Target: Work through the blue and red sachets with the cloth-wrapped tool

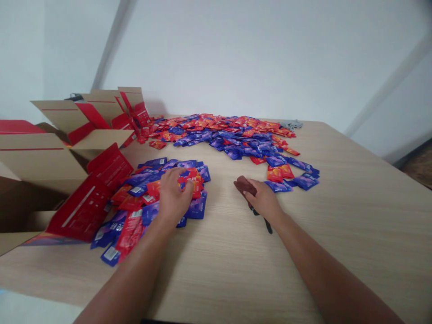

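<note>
My left hand [173, 193] is over a near pile of blue and red-orange sachets, its fingers curved and apart. An orange sachet [193, 188] lies beside its thumb; whether the fingertips touch it I cannot tell. Closed in my right hand [265, 198] is a flat, dark reddish-brown item [245, 185], perhaps leather. Something black and strap-like [268, 226] hangs below that hand onto the table. Blue sachets [280, 186] lie just beyond my right fingers.
A long heap of mixed red and blue sachets [229, 135] stretches along the back of the wooden table [229, 261]. Open cardboard boxes with red flaps [84, 209] stand along the left side. A grey crumpled item [290, 124] lies at the back, near the wall.
</note>
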Demonstrator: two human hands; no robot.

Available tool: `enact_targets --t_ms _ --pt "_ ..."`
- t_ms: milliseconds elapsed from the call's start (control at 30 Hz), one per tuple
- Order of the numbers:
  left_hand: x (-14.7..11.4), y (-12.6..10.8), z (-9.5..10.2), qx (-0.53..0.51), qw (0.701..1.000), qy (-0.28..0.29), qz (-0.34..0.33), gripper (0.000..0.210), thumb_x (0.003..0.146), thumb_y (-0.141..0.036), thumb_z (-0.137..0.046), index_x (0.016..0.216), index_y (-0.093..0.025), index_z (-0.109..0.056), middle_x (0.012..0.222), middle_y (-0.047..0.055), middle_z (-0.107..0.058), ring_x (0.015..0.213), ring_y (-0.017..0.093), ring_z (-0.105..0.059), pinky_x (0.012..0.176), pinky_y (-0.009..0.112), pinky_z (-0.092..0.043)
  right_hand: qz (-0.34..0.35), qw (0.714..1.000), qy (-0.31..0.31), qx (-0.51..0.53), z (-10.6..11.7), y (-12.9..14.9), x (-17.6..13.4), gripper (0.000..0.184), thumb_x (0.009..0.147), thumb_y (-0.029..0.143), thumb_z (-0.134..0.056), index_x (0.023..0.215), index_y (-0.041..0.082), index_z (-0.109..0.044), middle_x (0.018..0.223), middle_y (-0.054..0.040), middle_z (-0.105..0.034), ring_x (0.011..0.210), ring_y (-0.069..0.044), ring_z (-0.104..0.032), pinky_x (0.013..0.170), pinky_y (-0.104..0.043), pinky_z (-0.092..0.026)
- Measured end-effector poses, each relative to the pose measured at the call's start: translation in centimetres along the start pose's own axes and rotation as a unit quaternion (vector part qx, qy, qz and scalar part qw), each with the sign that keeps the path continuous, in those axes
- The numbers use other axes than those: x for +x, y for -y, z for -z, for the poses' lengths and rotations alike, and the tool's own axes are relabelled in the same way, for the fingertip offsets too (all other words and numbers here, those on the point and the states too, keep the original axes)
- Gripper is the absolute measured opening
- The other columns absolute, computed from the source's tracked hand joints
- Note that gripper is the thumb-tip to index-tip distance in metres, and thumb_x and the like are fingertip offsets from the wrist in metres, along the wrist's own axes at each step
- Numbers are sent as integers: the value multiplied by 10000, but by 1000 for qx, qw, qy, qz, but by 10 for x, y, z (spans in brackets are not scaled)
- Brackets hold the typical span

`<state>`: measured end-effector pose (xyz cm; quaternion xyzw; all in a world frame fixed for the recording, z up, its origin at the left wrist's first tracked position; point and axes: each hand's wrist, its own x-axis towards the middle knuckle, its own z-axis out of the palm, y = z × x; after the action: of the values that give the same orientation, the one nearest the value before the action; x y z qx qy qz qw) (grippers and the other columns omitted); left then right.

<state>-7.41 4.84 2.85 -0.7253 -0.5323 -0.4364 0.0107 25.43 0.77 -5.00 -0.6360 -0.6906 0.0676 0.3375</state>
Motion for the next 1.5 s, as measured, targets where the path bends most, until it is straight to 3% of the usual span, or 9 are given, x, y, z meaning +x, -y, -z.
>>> enact_targets --t_ms 233,433,533,667,833,967,1133,1333,1500 --pt "-24 -74 -33 -127 965 168 -158 350 953 -207 -593 1292 -209 -678 1339 117 -691 1301 273 -615 1164 481 -498 18 1000 3 -4 3 9 -1 497 936 252 -669 1429 192 -667 1327 -145 -758 1225 -327 -686 1088 -489 -522" --pt "20 -141 -85 -86 917 300 -247 379 925 -214 -600 1283 -193 -723 1286 130 -721 1264 295 -634 1128 476 -515 72 996 58 -7 1 19 -4 323 893 167 -655 1193 192 -771 1167 -117 -806 1130 -311 -725 1018 -436 -561" --pt "40 -171 -123 -42 881 381 -277 418 952 -308 -628 1343 -180 -703 1325 152 -717 1237 306 -663 1088 447 -538 88 994 67 -13 -2 19 -9 400 908 227 -679 1300 194 -750 1331 -128 -770 1306 -363 -664 1106 -509 -543" --pt "51 -204 -163 21 804 510 -303 548 904 -517 -737 1345 -193 -710 1321 154 -745 1165 323 -717 972 396 -590 68 995 78 4 -2 21 -12 501 938 273 -680 1434 203 -684 1392 -124 -746 1335 -360 -653 1137 -520 -540" --pt "45 -222 -184 85 808 508 -284 407 894 -392 -764 1216 -144 -773 1283 214 -756 1174 375 -726 967 452 -603 113 987 113 18 2 24 -10 478 953 199 -642 1422 274 -693 1434 -72 -731 1360 -311 -643 1222 -494 -469" --pt "46 -215 -181 97 826 490 -260 293 971 -251 -622 1183 -135 -787 1220 204 -782 1155 337 -744 981 415 -595 88 988 125 36 5 28 -10 389 960 236 -653 1341 237 -731 1368 -82 -767 1257 -302 -701 1102 -431 -552" --pt "60 -183 -159 123 859 457 -197 280 1018 -272 -580 1154 -135 -783 1165 194 -793 1110 304 -759 979 369 -578 113 984 127 51 8 36 -9 264 919 232 -714 1175 223 -777 1198 -80 -813 1112 -294 -738 1014 -411 -559" --pt "61 -132 -104 175 904 377 -99 364 1086 -257 -425 1276 -99 -692 1141 225 -775 1082 318 -766 917 385 -578 150 981 104 64 11 38 -6 318 882 191 -750 1197 228 -735 1149 -77 -792 1081 -271 -700 1013 -407 -525" --pt "20 -99 -54 163 931 317 -73 301 1103 -265 -409 1181 -148 -675 1031 147 -779 953 279 -770 821 348 -558 90 994 62 8 10 28 -4 420 886 173 -706 1302 232 -717 1208 -84 -788 1108 -285 -696 1044 -424 -502"
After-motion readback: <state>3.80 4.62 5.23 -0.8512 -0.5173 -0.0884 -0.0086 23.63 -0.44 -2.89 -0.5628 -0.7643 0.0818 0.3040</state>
